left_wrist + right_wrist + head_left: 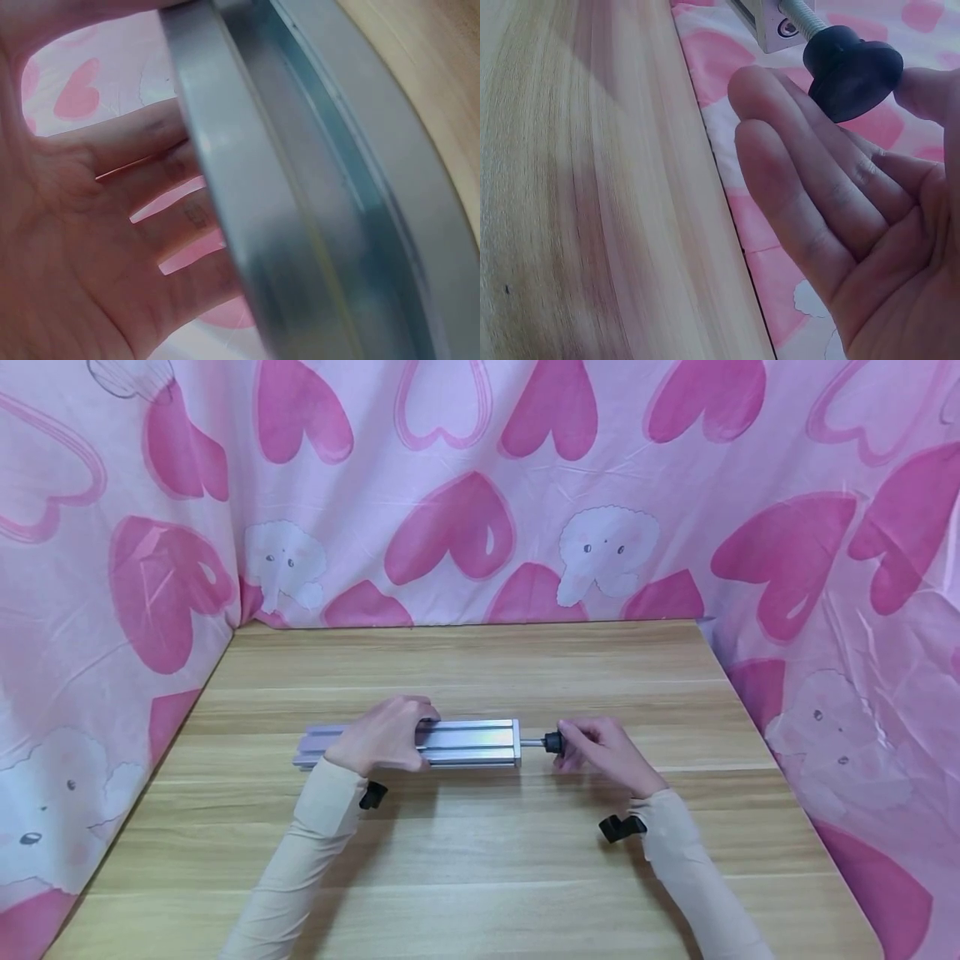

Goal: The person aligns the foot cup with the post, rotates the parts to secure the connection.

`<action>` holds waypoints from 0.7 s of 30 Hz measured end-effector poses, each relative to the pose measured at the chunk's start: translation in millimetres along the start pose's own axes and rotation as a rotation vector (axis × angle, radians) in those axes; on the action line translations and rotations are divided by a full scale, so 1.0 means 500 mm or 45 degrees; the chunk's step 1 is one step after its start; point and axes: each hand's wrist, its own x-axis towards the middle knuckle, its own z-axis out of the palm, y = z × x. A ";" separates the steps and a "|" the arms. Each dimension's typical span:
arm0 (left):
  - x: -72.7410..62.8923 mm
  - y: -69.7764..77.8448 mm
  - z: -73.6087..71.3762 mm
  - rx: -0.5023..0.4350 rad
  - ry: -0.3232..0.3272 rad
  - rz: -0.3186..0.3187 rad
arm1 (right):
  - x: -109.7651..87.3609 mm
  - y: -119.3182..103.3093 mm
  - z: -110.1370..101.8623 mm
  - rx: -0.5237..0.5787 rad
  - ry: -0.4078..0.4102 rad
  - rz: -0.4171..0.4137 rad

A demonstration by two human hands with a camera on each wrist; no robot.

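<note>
A silver aluminium profile with long grooves lies crosswise in front of me, close over the table. My left hand grips it from above near its middle, thumb at the near side and fingers over the far side. In the left wrist view the grooved profile runs past the fingers and palm. From the end plate at its right end sticks out a threaded rod carrying a black levelling foot. My right hand pinches this foot between thumb and fingers, the other fingers extended beneath it.
The wood-grain table reaches back to a pink curtain with hearts, which also hangs along both sides. Black wrist mounts stick out inward from both sleeves, low above the table.
</note>
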 end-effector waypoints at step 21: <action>-0.007 0.000 -0.002 -0.019 0.006 0.018 | -0.018 -0.011 -0.006 -0.040 0.060 -0.250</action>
